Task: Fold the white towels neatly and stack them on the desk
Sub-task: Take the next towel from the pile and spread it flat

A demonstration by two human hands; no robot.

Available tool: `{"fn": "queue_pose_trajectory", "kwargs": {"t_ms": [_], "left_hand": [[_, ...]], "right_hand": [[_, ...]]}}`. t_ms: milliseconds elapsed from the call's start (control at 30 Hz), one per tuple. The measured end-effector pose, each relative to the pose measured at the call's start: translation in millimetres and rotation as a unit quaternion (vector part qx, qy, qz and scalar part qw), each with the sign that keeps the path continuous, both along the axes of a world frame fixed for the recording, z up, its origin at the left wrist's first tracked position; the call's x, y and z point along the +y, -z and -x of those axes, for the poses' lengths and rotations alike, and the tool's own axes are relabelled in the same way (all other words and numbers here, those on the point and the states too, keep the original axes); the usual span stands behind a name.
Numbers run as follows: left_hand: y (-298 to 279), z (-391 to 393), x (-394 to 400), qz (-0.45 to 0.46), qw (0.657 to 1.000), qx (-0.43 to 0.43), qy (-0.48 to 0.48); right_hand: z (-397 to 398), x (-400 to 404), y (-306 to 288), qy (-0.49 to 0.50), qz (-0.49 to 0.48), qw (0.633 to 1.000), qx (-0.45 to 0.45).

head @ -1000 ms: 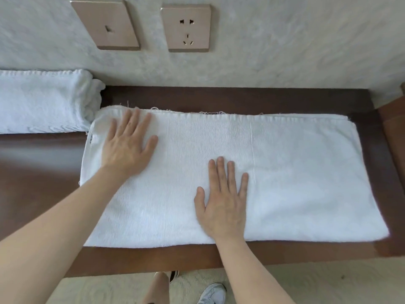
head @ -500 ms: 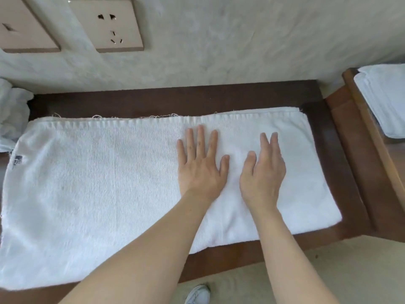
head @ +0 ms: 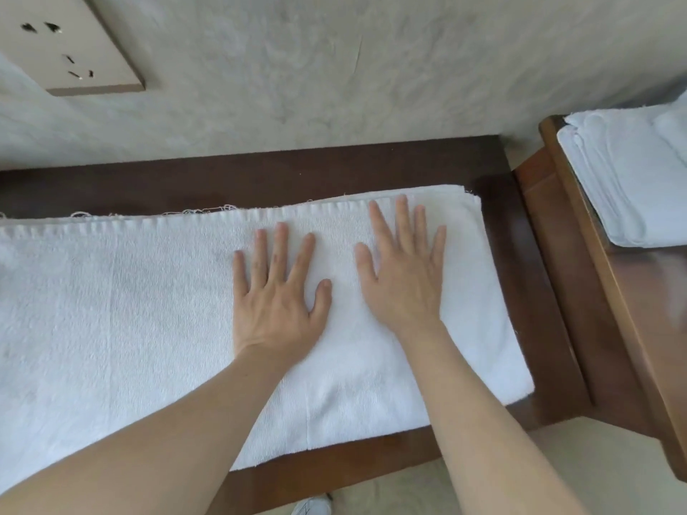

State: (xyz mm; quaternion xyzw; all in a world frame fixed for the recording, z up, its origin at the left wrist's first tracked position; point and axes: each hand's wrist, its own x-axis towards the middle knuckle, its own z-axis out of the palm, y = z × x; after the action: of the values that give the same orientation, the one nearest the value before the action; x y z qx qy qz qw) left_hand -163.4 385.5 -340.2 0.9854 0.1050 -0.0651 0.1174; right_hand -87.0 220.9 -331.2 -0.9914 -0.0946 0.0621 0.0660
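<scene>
Now you are pressing both palms flat, fingers straight and grasping nothing, left hand (head: 277, 295) beside right hand (head: 403, 269), on the white towel (head: 111, 310) lying along the dark desk (head: 260, 172). Sweep outward toward its right end, evening the edges before folding.

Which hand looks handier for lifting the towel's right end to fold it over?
Probably the right hand: it lies flat nearest the towel's right end, while the left hand rests flat nearer the middle.
</scene>
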Motion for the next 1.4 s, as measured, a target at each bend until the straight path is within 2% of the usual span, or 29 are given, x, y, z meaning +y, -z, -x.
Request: {"fn": "queue_pose_trajectory", "kwargs": {"t_ms": [67,100,233,333,400,467,533,600,800,900,967,1067,1267,1400], "left_hand": [[-0.5,-0.4,0.9,0.003,1.0,-0.003,-0.001],[-0.6,0.2,1.0,0.005,1.0,-0.008,0.0],[-0.9,1.2,1.2,0.013,1.0,-0.02,0.002],[-0.6,0.9,1.3,0.005,1.0,-0.015,0.006],[-0.6,0.3,0.9,0.002,1.0,-0.009,0.006],[-0.3,0.5,0.8,0.0,1.0,-0.003,0.002],[0.6,1.0,0.7,-0.002,1.0,-0.008,0.003],[-0.5,1.7,0.4,0.006,1.0,-0.016,-0.001],[-1.7,1.2,-0.1,0.004,1.0,-0.023,-0.002],[-1.1,2.0,-0.9,-0.002,1.0,-0.028,0.0],[-1.1,2.8,-0.5,-0.001,0.999,-0.033,0.0],[0.3,3.7,0.5,0.002,0.999,-0.039,-0.004],[-0.3,4.3,3.2,0.022,0.999,-0.048,-0.005],[-2.9,9.1,12.5,0.085,0.994,-0.074,0.012]], "right_hand": [[12.0,7.5,6.9,-0.069,-0.001,0.998,0.006],[6.9,2.3,9.4,-0.067,0.001,0.998,0.011],[-34.4,-19.7,11.8,0.018,0.024,0.999,0.032],[-40.0,-3.8,-0.2,0.059,-0.006,0.995,0.074],[-12.4,13.5,-12.7,0.071,-0.044,0.994,0.072],[39.4,25.5,-18.6,0.037,-0.062,0.996,0.057],[93.7,19.2,-13.2,-0.018,-0.038,0.997,0.067],[115.9,-9.3,0.2,-0.04,-0.001,0.998,0.054],[86.5,-106.0,10.2,0.094,0.047,0.994,0.019],[84.5,-96.5,3.1,0.142,0.039,0.989,0.014],[96.1,-57.7,-5.2,0.085,0.016,0.996,0.008],[124.7,-14.1,-0.5,-0.07,0.001,0.997,0.019],[125.4,-30.4,10.5,-0.035,0.01,0.999,0.005],[126.5,-24.2,10.1,-0.033,0.018,0.999,0.002]]}}
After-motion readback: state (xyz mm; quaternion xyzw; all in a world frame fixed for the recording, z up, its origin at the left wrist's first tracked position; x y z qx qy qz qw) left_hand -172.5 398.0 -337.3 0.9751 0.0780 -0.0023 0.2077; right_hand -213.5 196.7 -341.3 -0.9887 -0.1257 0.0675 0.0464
